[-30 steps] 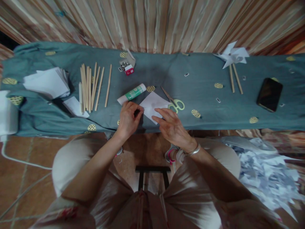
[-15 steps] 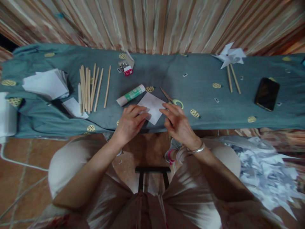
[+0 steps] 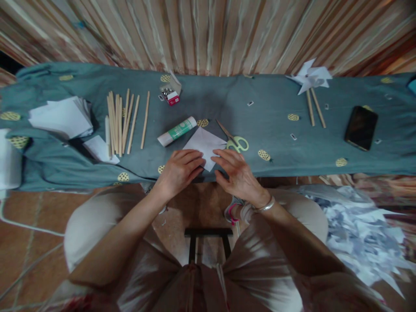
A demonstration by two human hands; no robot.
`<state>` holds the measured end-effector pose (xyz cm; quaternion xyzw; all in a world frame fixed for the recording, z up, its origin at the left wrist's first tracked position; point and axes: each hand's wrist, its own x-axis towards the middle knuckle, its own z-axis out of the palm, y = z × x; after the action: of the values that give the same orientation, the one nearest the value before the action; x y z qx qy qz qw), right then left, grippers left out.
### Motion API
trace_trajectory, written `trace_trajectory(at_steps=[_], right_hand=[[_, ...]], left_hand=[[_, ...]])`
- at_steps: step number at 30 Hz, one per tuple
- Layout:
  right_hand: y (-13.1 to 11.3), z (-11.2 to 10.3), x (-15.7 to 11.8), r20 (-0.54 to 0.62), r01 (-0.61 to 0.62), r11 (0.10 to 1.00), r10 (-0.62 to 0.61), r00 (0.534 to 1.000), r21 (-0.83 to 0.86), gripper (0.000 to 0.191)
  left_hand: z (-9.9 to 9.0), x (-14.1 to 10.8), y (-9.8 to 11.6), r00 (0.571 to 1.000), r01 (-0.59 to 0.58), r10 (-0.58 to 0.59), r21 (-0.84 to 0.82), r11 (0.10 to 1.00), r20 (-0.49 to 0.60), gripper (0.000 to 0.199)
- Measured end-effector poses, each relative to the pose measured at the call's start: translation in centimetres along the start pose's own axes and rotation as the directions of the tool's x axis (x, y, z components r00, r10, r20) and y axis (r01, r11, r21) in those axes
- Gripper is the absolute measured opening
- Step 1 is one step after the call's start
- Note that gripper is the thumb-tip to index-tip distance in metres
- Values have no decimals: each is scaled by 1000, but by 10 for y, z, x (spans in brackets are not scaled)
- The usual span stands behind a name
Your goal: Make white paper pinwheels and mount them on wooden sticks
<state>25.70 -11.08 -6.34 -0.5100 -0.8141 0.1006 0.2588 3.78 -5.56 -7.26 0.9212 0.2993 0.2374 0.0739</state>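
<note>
So the left hand [image 3: 178, 173]'s on the white paper [image 3: 202, 141] at 8 o'clock, can't tell if pinching, right hand [image 3: 236, 175]'s open at 4, glue stick [image 3: 177, 131] at 10, scissors [image 3: 238, 144] at 2.

Scissors [image 3: 238, 143] beyond right hand [image 3: 236, 174].

Dim indoor light, source unseen, soft shadow on cloth [image 3: 273, 143], slight overall blur, wide-angle stretching at edges
</note>
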Motion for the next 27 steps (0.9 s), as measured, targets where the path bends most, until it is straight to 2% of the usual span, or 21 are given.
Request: trace_trajectory(at_steps=[8,13,15,19,27], right_hand=[[2,0,0,-1,-50,998,50,999,49,32],[-3,-3,-1,-8,-20,990,21,1000,142,32],[-5,-3,-1,-5,-6,984,6,1000,178,30],[-7,2,-1,-15,-25,971,30,999,239,12],[-7,9,8,-68,-135,951,160,985,276,14]], left_hand=[[0,3,-1,993,-80,89,104,991,-81,16],[-4,-1,5,988,-78,86,68,995,-127,16],[-4,-4,10,990,-69,72,31,997,-124,15],[-2,-10,16,994,-44,39,-53,998,-101,16],[2,-10,16,990,71,-92,-187,980,-107,15]])
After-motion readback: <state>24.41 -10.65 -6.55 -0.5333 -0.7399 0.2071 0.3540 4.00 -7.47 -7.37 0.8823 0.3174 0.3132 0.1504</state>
